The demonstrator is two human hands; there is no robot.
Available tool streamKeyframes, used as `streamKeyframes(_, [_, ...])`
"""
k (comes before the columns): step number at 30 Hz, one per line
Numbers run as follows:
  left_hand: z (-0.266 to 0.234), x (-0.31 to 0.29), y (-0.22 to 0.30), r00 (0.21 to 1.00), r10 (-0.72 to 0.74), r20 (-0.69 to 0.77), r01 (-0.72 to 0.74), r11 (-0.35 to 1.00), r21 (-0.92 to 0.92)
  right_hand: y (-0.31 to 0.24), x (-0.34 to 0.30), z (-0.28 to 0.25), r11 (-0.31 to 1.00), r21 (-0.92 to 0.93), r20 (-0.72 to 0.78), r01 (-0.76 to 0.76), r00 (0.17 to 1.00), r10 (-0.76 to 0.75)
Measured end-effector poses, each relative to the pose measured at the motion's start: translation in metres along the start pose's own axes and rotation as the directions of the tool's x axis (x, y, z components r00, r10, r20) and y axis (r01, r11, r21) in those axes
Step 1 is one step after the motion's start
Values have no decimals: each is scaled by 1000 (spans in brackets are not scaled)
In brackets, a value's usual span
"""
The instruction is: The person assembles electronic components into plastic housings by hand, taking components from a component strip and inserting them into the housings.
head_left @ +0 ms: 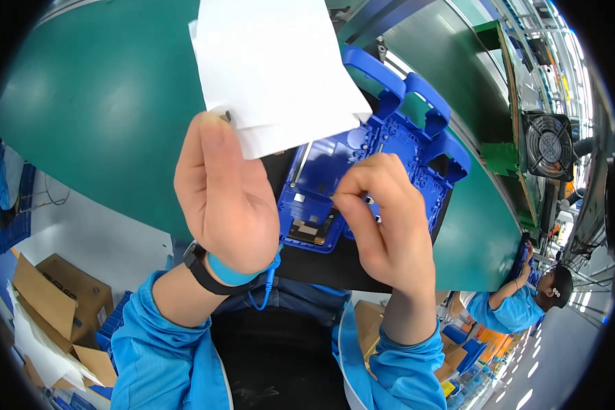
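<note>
My left hand (222, 191) is raised over the table edge and pinches white paper sheets (273, 68) between thumb and fingers. A blue wrist strap with a coiled cord sits on that wrist. My right hand (383, 219) presses its curled fingers on a blue plastic housing (389, 137) with handle-like loops at its far end. The housing lies on a black mat (321, 263) at the near edge of the green table (102, 102). A small circuit board shows inside the housing near my right fingertips.
Open cardboard boxes (55, 301) with white packing stand on the floor at lower left. A fan unit (547, 143) and a green fixture stand at the right. Another person in a blue coat (519, 301) works further along the line.
</note>
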State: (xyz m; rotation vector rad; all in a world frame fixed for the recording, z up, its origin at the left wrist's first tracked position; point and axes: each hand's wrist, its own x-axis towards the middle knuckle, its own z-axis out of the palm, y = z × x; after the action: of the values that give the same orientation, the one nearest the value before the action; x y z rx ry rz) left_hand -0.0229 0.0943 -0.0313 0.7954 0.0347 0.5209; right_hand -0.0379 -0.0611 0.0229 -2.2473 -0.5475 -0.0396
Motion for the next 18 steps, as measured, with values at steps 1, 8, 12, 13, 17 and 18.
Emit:
streamKeyframes(1, [-1,3,2,1000,5,-6,-5,1000,6,0,4,2,998,-55,84,-10,996,15])
streamKeyframes(8, [-1,10,-2,991,-127,-31,121,979,-162,4,7,18,987,-156,227,-33,972,68])
streamKeyframes(12, [-1,6,-4,981,-183,-69,167,967,-190,4,8,16,979,-199,241,-40,966,88])
streamKeyframes(13, [-2,7,-5,983,-180,-44,169,966,-195,3,9,16,978,-208,249,-36,964,89])
streamKeyframes(17, [-6,7,-7,985,-171,-32,162,968,-193,3,12,18,975,-219,256,-27,963,85])
streamKeyframes(18, [-10,8,-9,987,-152,50,159,968,-196,3,12,18,975,-221,259,-30,962,89])
